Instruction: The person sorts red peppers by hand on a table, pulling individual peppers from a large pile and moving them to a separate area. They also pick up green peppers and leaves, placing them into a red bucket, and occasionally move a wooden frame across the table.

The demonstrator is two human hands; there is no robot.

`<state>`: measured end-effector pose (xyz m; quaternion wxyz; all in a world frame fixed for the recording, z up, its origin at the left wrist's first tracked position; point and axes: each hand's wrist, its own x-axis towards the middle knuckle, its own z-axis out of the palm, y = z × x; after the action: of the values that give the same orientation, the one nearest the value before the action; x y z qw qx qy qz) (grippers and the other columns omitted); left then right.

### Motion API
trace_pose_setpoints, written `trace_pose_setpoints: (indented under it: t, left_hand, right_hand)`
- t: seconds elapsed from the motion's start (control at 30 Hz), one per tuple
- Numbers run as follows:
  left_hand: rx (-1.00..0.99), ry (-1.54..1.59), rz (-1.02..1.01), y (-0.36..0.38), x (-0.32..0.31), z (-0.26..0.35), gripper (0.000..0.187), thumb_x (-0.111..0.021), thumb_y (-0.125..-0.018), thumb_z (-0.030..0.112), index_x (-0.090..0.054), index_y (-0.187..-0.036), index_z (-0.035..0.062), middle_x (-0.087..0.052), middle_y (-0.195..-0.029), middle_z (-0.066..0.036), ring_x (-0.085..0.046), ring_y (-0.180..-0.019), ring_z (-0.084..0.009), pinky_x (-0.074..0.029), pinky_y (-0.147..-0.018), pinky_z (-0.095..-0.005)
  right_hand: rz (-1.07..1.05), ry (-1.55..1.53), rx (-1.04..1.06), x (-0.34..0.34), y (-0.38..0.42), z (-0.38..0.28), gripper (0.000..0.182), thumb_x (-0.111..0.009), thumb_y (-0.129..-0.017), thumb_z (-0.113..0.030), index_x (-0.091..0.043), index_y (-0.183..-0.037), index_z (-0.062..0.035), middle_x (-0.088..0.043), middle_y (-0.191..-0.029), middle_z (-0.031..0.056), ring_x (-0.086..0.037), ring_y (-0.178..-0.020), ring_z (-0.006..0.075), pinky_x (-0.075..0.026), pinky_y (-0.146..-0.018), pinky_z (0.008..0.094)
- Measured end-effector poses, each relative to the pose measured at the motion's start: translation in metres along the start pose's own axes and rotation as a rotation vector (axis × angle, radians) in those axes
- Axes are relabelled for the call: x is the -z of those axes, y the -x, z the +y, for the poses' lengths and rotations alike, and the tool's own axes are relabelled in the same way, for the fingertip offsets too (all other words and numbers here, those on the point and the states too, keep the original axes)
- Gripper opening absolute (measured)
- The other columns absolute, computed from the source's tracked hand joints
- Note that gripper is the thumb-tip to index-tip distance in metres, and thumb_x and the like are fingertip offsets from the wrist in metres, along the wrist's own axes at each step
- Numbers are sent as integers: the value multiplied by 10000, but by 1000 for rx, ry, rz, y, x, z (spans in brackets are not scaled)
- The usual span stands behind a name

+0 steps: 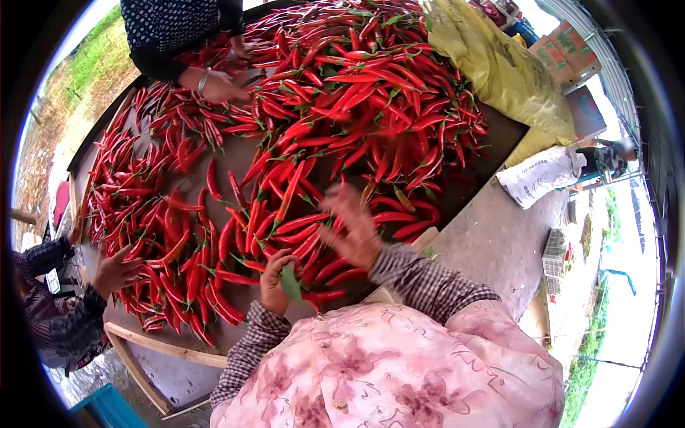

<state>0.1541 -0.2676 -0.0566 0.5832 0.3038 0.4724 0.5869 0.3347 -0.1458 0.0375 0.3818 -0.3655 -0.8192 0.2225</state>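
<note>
Red chili peppers with green stems (385, 93) cover a dark table (457, 189), heaped highest at the back. My left hand (277, 282) is closed on a green leaf (290, 282) near the table's front edge, beside the nearest peppers. To its right, my right hand (353, 227) hovers over the peppers with its fingers spread, blurred by motion, and nothing shows in it.
At the top left a co-worker's hand (222, 87) reaches among the peppers; another's hand (118, 271) is at the left edge. A yellow sack (499, 64) lies behind the pile, a white sack (542, 175) right of the table. A wooden frame (168, 349) is at front left.
</note>
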Motion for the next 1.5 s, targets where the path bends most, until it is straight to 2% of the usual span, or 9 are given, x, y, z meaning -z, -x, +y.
trace_pose_setpoints:
  t: [0.13,0.23,0.57,0.8,0.97,1.0,1.17,1.3,1.5]
  left_hand:
    - [48,-154,-10,12,21,14,77,-522,-905,63,-580,-896,12,-478,-1107,-71,-554,-786,-106,-493,-684,-248]
    - [49,-132,-40,22,33,-1,38,-546,-866,24,-576,-847,12,-484,-1085,-84,-549,-817,-122,-469,-698,-248]
    - [-187,-710,-43,26,14,19,64,-545,-807,-32,-578,-859,-17,-537,-1000,-132,-552,-877,-217,-446,-755,-293]
    - [-368,-850,205,46,50,3,91,-509,-873,23,-584,-914,-8,-512,-970,-144,-536,-844,-247,-441,-734,-307]
    - [-257,-939,248,53,67,11,120,-499,-908,71,-585,-935,-8,-497,-941,-125,-525,-792,-228,-442,-702,-297]
    - [-152,-807,258,54,65,14,127,-501,-910,76,-587,-947,-9,-500,-950,-118,-529,-786,-220,-447,-699,-295]
    - [15,-478,323,55,86,3,142,-514,-909,91,-595,-973,-5,-515,-973,-95,-550,-787,-199,-467,-698,-292]
    - [-387,-1036,438,48,95,14,155,-475,-922,68,-598,-978,-8,-542,-973,-85,-570,-834,-194,-475,-708,-268]
    - [-168,-91,487,44,66,25,242,-404,-962,86,-517,-1146,-22,-529,-787,-43,-539,-683,-130,-467,-631,-254]
  right_hand:
    - [507,585,-321,84,-4,133,667,-669,-761,-429,-415,-1252,-55,-454,-1258,191,-399,-1183,380,-309,-978,495]
    - [369,263,-1181,102,21,197,1026,-648,-665,-637,-194,-1425,-120,-289,-1421,205,-272,-1278,430,-223,-1026,571]
    - [-189,496,-761,-27,21,95,609,-594,-780,-416,-370,-1332,-290,-407,-1311,148,-317,-1241,387,-151,-1023,650]
    - [-354,337,-431,-64,2,20,618,-667,-726,-210,-431,-1290,-302,-300,-1398,138,-287,-1267,370,-197,-965,693]
    - [-468,-73,-9,-72,27,0,695,-679,-706,-215,-400,-1334,-316,-116,-1455,227,-208,-1304,448,-271,-994,618]
    - [-404,-65,33,-61,27,-10,614,-658,-704,-135,-471,-1282,-223,-237,-1417,218,-299,-1274,411,-328,-1001,524]
    - [-254,-82,-31,-24,29,34,326,-588,-740,-52,-556,-1064,-56,-517,-1152,142,-513,-1022,329,-424,-881,421]
    - [-372,472,-325,-1,23,83,276,-586,-809,-192,-561,-1046,-52,-535,-1089,138,-492,-996,326,-384,-907,440]
    - [-509,479,-377,-1,31,99,294,-648,-777,-264,-602,-1015,-97,-572,-971,127,-529,-924,326,-425,-826,405]
